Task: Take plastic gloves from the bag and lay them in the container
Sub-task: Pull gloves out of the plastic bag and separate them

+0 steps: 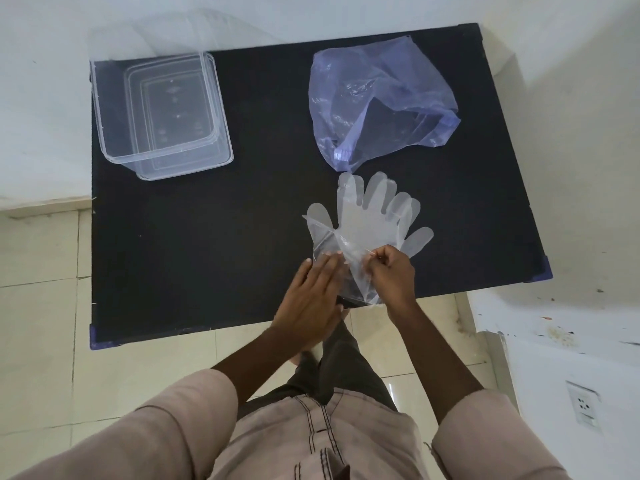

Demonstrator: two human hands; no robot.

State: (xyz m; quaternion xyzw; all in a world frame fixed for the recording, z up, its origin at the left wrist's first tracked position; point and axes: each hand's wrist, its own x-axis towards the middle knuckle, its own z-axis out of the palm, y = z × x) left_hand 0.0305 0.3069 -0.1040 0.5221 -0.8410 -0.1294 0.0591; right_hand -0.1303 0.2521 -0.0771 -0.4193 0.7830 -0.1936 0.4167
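Observation:
A stack of clear plastic gloves (370,216) lies flat on the black table, fingers pointing away from me, just below the bag. My right hand (389,275) pinches the cuff edge of the gloves between thumb and fingers. My left hand (311,299) rests flat, fingers straight, pressing on the cuff's left side. The purple translucent bag (377,102) lies crumpled and open at the far right of the table. A clear rectangular container (104,109) stands at the far left; nothing shows inside it.
The black table (207,220) has its near edge under my wrists. White walls stand behind and to the right. Tiled floor lies to the left and below. A wall socket (583,405) sits low on the right.

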